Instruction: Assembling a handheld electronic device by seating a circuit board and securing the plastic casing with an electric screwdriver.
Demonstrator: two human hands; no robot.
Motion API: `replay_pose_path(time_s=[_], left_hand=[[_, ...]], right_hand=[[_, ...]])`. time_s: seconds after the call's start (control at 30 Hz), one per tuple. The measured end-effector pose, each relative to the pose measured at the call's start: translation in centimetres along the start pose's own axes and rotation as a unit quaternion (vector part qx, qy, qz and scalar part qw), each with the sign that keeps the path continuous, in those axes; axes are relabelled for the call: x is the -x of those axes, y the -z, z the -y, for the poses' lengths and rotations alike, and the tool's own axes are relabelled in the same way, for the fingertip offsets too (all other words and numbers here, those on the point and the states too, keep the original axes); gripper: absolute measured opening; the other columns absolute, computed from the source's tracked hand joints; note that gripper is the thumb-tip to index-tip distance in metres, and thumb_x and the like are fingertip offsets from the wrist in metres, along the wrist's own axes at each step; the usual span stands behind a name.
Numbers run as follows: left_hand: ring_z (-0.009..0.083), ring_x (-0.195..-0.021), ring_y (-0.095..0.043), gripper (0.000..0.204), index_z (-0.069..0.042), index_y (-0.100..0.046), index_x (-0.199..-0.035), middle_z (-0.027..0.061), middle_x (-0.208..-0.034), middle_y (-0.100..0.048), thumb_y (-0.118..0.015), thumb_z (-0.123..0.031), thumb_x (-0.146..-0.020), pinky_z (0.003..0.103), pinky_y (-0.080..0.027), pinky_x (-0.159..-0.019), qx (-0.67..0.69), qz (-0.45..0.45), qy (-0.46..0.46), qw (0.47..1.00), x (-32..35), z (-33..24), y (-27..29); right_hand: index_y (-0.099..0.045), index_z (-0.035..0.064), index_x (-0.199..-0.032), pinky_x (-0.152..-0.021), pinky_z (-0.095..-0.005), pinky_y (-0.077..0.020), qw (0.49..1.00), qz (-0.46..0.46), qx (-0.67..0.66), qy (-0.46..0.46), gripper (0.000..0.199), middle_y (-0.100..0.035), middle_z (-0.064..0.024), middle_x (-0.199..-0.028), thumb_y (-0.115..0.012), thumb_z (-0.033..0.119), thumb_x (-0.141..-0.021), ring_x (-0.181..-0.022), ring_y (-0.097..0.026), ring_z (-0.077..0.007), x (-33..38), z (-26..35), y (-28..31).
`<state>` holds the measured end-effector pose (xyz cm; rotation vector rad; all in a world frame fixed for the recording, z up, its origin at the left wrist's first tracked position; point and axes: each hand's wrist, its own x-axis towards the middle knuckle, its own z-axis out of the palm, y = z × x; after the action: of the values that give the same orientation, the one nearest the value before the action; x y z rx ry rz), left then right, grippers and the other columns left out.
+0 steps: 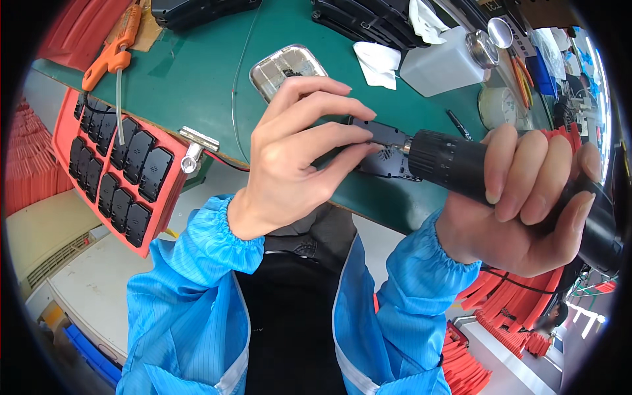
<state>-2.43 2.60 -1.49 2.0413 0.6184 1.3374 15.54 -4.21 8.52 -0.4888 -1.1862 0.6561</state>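
My right hand point(526, 181) is wrapped round a black electric screwdriver point(451, 161), held nearly level with its tip to the left. The bit points at a dark, flat device part point(398, 164) with a grille of small holes, on the green bench. Over this part is my left hand point(289, 148), its thumb and fingertips closed together at the bit's end. What they pinch, if anything, is too small to make out. Just beyond the left hand sits a shallow metal tray point(266, 74) with a little heap of small dark pieces, perhaps screws.
A red foam tray point(148, 217) of black casings juts past the bench's left edge, below an orange glue gun point(108, 62). A white bottle point(438, 62), a crumpled tissue point(378, 62) and a pen point(459, 125) lie right of the middle. Black parts point(365, 23) line the back.
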Motion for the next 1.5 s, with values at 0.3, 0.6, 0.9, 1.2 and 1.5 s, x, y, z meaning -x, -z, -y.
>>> replay_pose_path(time_s=[0.3, 0.6, 0.9, 1.2, 1.5], left_hand=[[0.0314, -0.117, -0.067, 0.025, -0.004, -0.082, -0.087, 0.0068, -0.107, -0.079, -0.09, 0.005, -0.066, 0.043, -0.056, -0.098, -0.015, 0.009, -0.007, 1.0, 0.2, -0.1, 0.0], [0.0325, -0.12, -0.066, 0.031, -0.004, -0.083, -0.094, 0.0077, -0.113, -0.078, -0.092, -0.001, -0.065, 0.044, -0.055, -0.1, -0.026, 0.034, -0.026, 0.999, 0.2, 0.3, 0.0], [0.0361, -0.128, -0.062, 0.069, -0.003, -0.076, -0.124, 0.0102, -0.129, -0.073, -0.098, -0.018, -0.061, 0.049, -0.052, -0.106, -0.112, 0.157, -0.001, 0.981, -0.2, -0.8, -0.8], [0.0355, -0.126, -0.063, 0.07, -0.002, -0.075, -0.128, 0.0121, -0.126, -0.073, -0.096, -0.018, -0.063, 0.048, -0.052, -0.105, -0.112, 0.186, -0.003, 0.976, -0.2, -0.6, -0.8], [0.0352, -0.123, -0.065, 0.069, -0.002, -0.075, -0.127, 0.0123, -0.124, -0.074, -0.096, -0.018, -0.063, 0.047, -0.052, -0.104, -0.122, 0.188, 0.002, 0.975, -0.3, -0.8, -0.9]], right_hand=[[-0.058, 0.0015, -0.128, -0.058, -0.0271, -0.0422, 0.999, 0.048, 0.002, -0.001, 0.034, -0.051, 0.0038, -0.073, -0.054, 0.027, -0.106, -0.057, -0.046, -0.0073, 0.0, -0.1, 0.5], [-0.058, 0.0046, -0.13, -0.058, -0.0298, -0.0421, 0.998, 0.055, -0.013, -0.016, 0.033, -0.051, 0.003, -0.074, -0.052, 0.027, -0.106, -0.057, -0.046, -0.0085, 0.2, 0.2, 1.0], [-0.056, 0.0037, -0.136, -0.058, -0.0311, -0.0414, 0.996, 0.01, 0.088, -0.03, 0.037, -0.047, 0.0015, -0.073, -0.052, 0.023, -0.105, -0.057, -0.043, -0.0097, 1.5, 3.5, 3.1], [-0.053, 0.002, -0.137, -0.054, -0.0329, -0.0413, 0.985, -0.052, 0.152, -0.054, 0.038, -0.045, -0.0011, -0.07, -0.053, 0.017, -0.102, -0.054, -0.041, -0.0114, 2.7, 4.1, 4.4], [-0.049, 0.0043, -0.138, -0.054, -0.0334, -0.0416, 0.984, -0.044, 0.16, -0.063, 0.039, -0.046, -0.0023, -0.07, -0.052, 0.015, -0.101, -0.053, -0.042, -0.0134, 3.2, 3.2, 4.7]])
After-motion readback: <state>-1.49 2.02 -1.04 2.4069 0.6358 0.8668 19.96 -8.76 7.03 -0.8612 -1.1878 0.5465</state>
